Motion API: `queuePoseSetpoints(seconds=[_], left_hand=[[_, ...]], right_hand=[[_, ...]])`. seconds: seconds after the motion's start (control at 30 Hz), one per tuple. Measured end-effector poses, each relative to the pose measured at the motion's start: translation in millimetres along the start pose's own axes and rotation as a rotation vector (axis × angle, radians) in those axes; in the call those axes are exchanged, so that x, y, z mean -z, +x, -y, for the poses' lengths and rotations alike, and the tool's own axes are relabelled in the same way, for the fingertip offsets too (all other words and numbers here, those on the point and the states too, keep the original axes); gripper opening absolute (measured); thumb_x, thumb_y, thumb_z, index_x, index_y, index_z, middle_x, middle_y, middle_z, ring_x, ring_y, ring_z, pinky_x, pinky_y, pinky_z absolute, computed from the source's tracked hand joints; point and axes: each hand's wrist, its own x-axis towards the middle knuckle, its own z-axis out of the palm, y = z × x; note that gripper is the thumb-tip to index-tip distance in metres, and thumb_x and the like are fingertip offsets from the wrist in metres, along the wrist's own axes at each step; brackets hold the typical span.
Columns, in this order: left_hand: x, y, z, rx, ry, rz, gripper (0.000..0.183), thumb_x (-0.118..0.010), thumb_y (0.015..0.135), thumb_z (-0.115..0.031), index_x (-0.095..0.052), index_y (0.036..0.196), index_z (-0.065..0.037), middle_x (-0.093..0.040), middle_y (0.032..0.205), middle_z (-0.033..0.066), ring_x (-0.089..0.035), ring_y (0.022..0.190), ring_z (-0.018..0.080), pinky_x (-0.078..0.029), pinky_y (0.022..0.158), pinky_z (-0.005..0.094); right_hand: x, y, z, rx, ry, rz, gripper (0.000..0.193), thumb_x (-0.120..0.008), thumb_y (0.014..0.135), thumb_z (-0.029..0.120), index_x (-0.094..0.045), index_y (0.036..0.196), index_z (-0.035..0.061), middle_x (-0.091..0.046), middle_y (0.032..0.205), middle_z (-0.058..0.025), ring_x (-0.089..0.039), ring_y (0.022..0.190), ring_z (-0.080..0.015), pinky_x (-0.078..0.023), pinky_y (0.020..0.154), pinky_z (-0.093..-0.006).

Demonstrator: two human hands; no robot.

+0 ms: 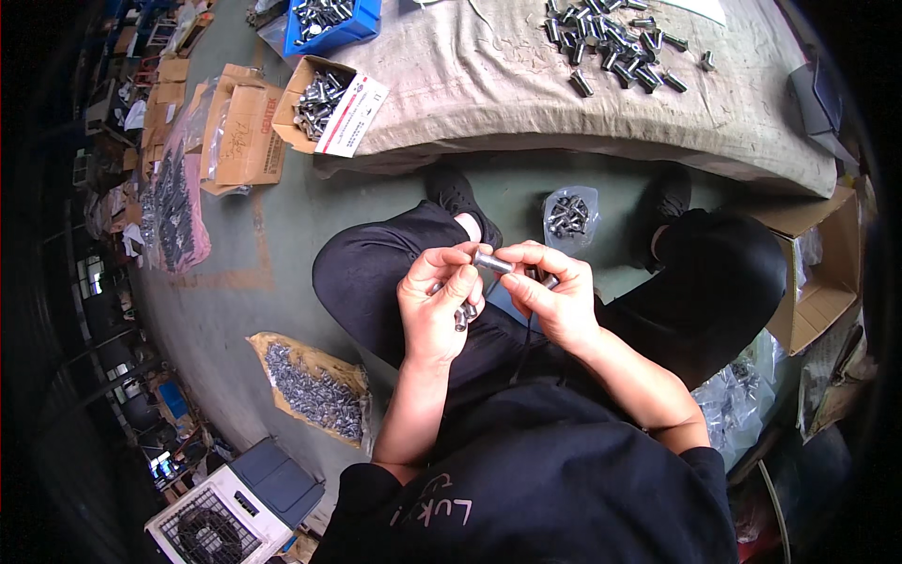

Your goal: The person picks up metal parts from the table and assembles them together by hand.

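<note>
Over my lap, a short shiny metal cylinder with a flanged end point(492, 263) lies between my two hands. My left hand point(428, 305) pinches its flanged end with thumb and fingertips, while more small metal cylinders point(461, 320) are tucked in the curled fingers. At the other end, thumb and forefinger of my right hand point(567, 305) grip the same cylinder. Further metal pieces point(549, 279) show between that hand's fingers, partly hidden. Beyond the hands, a clear plastic bag point(589, 199) of similar metal parts sits on the floor between my feet.
A cloth-covered table point(470, 103) ahead bears a pile of metal cylinders point(620, 52). At its left are a blue bin point(352, 30) and a carton point(349, 122) of parts. A yellowish sack point(268, 343) of small parts lies left; an open cardboard box point(816, 305) stands right.
</note>
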Motion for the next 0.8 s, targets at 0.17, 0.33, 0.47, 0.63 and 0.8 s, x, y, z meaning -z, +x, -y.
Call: queuePoseSetpoints(seconds=[0.17, 0.33, 0.47, 0.63, 0.8], left_hand=[[-1, -2, 3, -0.052, 0.072, -0.019, 0.014, -0.058, 0.078, 0.004, -0.054, 0.091, -0.001, -0.060, 0.099, 0.0159, -0.051, 0.058, 0.0074, -0.042, 0.049, 0.0185], [-2, -4, 4, -0.020, 0.057, 0.010, 0.013, -0.054, 0.084, -0.005, -0.052, 0.096, -0.001, -0.058, 0.098, 0.0153, -0.050, 0.058, 0.0081, -0.041, 0.046, 0.0187], [0, -2, 2, 0.109, -0.072, -0.001, 0.026, -0.044, 0.092, -0.025, -0.048, 0.104, -0.002, -0.056, 0.096, 0.0148, -0.049, 0.057, 0.0093, -0.038, 0.042, 0.0184], [-2, -2, 2, 0.102, -0.024, -0.028, 0.033, -0.035, 0.094, -0.027, -0.044, 0.110, -0.001, -0.053, 0.099, 0.0167, -0.046, 0.055, 0.0102, -0.035, 0.038, 0.0179], [-9, -1, 2, 0.041, 0.215, -0.076, 0.037, -0.034, 0.094, -0.028, -0.043, 0.112, 0.003, -0.054, 0.097, 0.0143, -0.055, 0.063, 0.0114, -0.043, 0.049, 0.0185]], right_hand=[[1, 2, -3, -0.135, 0.317, -0.030, 0.021, -0.059, 0.080, 0.003, -0.060, 0.101, -0.0001, -0.054, 0.072, -0.0024, -0.045, 0.051, -0.0056, -0.035, 0.043, -0.0178], [3, 5, -4, -0.160, 0.371, -0.029, 0.019, -0.059, 0.081, 0.004, -0.060, 0.099, -0.0010, -0.056, 0.071, -0.0037, -0.046, 0.050, -0.0065, -0.035, 0.043, -0.0184], [9, 7, -2, -0.187, 0.509, -0.003, 0.016, -0.058, 0.082, 0.008, -0.059, 0.094, -0.0018, -0.056, 0.070, -0.0042, -0.048, 0.052, -0.0085, -0.037, 0.042, -0.0197], [9, 10, 1, -0.304, 0.615, 0.022, 0.014, -0.056, 0.083, 0.014, -0.056, 0.080, 0.0004, -0.056, 0.067, -0.0059, -0.053, 0.054, -0.0110, -0.042, 0.040, -0.0212], [3, 7, 2, -0.307, -0.005, 0.227, 0.022, -0.064, 0.078, 0.010, -0.062, 0.097, 0.0005, -0.059, 0.073, -0.0025, -0.049, 0.057, -0.0052, -0.039, 0.049, -0.0195]])
